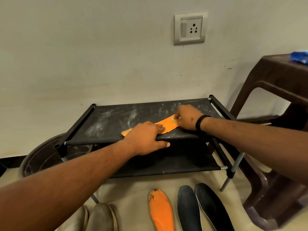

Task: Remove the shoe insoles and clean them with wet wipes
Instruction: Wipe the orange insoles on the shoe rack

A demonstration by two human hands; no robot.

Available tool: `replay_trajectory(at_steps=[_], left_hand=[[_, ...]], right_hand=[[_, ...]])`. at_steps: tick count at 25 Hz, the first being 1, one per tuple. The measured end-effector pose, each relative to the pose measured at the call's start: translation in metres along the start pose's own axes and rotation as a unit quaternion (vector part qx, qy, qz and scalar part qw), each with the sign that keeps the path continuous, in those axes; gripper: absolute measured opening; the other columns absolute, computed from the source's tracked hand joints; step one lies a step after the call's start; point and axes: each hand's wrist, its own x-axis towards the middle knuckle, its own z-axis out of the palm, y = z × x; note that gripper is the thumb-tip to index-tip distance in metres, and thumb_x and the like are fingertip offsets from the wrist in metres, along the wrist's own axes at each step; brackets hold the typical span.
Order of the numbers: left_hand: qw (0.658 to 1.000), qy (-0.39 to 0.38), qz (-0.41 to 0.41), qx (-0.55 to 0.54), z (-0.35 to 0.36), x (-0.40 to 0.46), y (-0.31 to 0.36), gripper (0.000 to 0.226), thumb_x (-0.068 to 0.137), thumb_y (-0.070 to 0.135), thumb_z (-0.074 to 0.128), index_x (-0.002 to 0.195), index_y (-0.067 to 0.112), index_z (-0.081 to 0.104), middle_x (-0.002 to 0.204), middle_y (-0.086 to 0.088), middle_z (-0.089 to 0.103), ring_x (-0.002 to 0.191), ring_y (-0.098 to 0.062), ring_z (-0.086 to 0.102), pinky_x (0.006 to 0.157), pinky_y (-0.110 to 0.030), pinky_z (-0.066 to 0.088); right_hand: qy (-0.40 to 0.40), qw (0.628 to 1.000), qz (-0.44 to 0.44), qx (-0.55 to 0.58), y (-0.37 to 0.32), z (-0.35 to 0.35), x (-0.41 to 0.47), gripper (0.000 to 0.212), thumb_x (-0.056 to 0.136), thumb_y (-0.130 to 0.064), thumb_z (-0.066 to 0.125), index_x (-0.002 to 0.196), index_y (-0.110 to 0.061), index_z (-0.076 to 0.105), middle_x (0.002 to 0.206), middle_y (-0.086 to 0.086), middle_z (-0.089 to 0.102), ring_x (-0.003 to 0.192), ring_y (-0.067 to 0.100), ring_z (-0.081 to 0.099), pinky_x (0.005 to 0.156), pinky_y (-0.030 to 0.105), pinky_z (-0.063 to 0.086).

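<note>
1. Head view, item one: orange insole (166,126), lying flat on the dusty top shelf of the black shoe rack (106,120), its long axis running from lower left to upper right.
2. Our left hand (146,137) presses the insole's near-left stretch with straight, spread fingers, thumb hooked under the shelf's front edge.
3. Our right hand (186,118) sits at the far-right end, fingers curled round a pale wipe (175,120) and rubbing it on the insole.
4. Key relation, by our judgement: the uncleaned length lies leftward from the wiping hand, along the long axis, towards the holding hand; the right hand is nearer the work.
5. Floor stock: a second orange insole (160,210), two dark insoles (200,209), grey shoes (100,217).
6. Blue packet (299,57) on the brown stool (273,77), perhaps the wipes.
</note>
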Motion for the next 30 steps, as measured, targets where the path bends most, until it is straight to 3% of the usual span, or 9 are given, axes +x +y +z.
replay_trajectory(at_steps=[2,6,10,14,18,20,23,26,30], left_hand=[[1.0,0.009,0.005,-0.006,0.001,-0.001,-0.001,0.067,0.079,0.078,0.036,0.112,0.027,0.064,0.119,0.009,0.065,0.103,-0.019,0.058,0.087,-0.045,0.051],[1.0,-0.01,-0.011,-0.004,-0.004,0.0,0.003,0.083,0.072,0.08,0.03,0.12,0.022,0.063,0.129,0.004,0.064,0.113,-0.021,0.057,0.093,-0.045,0.049],[1.0,-0.006,-0.015,-0.008,-0.002,0.0,0.0,0.08,0.073,0.08,0.031,0.12,0.024,0.063,0.124,0.003,0.067,0.109,-0.02,0.059,0.091,-0.044,0.05],[1.0,-0.01,-0.014,-0.007,-0.005,0.0,0.005,0.086,0.071,0.083,0.029,0.119,0.02,0.063,0.126,0.001,0.065,0.111,-0.022,0.059,0.092,-0.045,0.05],[0.997,0.007,-0.035,-0.065,-0.004,-0.002,0.002,0.079,0.079,0.088,0.024,0.106,0.029,0.069,0.107,-0.002,0.07,0.097,-0.018,0.062,0.088,-0.043,0.049],[0.991,0.012,-0.054,-0.124,-0.003,0.002,-0.001,0.068,0.09,0.077,0.024,0.111,0.032,0.07,0.114,0.002,0.072,0.102,-0.017,0.064,0.092,-0.045,0.05],[0.983,-0.005,-0.079,-0.165,-0.003,0.008,-0.006,0.039,0.102,0.045,0.043,0.13,0.031,0.066,0.143,0.007,0.059,0.128,-0.019,0.056,0.107,-0.047,0.045],[0.983,0.0,-0.083,-0.162,-0.002,0.01,-0.01,0.04,0.097,0.042,0.048,0.132,0.034,0.065,0.144,0.007,0.058,0.13,-0.018,0.055,0.108,-0.047,0.044],[0.982,-0.002,-0.086,-0.168,-0.002,0.012,-0.009,0.036,0.101,0.036,0.05,0.135,0.032,0.063,0.148,0.008,0.054,0.135,-0.018,0.05,0.113,-0.048,0.039]], right_hand=[[-0.047,0.994,-0.09,0.048,-0.01,0.007,-0.01,0.025,0.089,-0.016,0.059,0.108,-0.014,0.074,0.113,0.002,0.072,0.106,0.019,0.065,0.097,0.035,0.05],[0.027,0.996,0.052,-0.07,0.017,-0.01,0.012,0.026,0.089,-0.02,0.054,0.11,-0.02,0.071,0.113,0.006,0.069,0.107,0.028,0.061,0.094,0.043,0.049],[-0.05,0.995,-0.074,0.048,-0.008,0.002,-0.003,0.027,0.091,-0.015,0.059,0.113,-0.01,0.072,0.118,0.005,0.07,0.108,0.021,0.064,0.099,0.035,0.049],[0.025,0.997,0.056,-0.055,0.015,-0.011,0.017,0.028,0.089,-0.019,0.055,0.113,-0.019,0.07,0.115,0.007,0.069,0.105,0.029,0.062,0.093,0.041,0.05],[-0.045,0.995,-0.075,0.044,-0.014,0.002,0.0,0.028,0.09,-0.014,0.059,0.113,-0.009,0.073,0.117,0.006,0.071,0.106,0.023,0.065,0.096,0.033,0.05],[-0.025,0.997,-0.035,0.058,0.0,-0.003,0.008,0.027,0.091,-0.018,0.059,0.113,-0.013,0.073,0.117,0.005,0.071,0.104,0.022,0.065,0.093,0.031,0.049],[0.013,0.999,0.034,-0.019,0.008,-0.007,0.017,0.028,0.09,-0.02,0.055,0.111,-0.014,0.072,0.112,0.009,0.071,0.098,0.028,0.065,0.089,0.041,0.054],[-0.052,0.994,-0.082,0.042,-0.018,0.003,0.0,0.028,0.09,-0.015,0.057,0.113,-0.01,0.072,0.116,0.005,0.071,0.1,0.022,0.066,0.091,0.035,0.053],[0.032,0.998,0.034,-0.048,0.009,-0.004,0.016,0.028,0.093,-0.018,0.051,0.112,-0.013,0.071,0.107,0.011,0.07,0.092,0.028,0.064,0.082,0.037,0.054]])
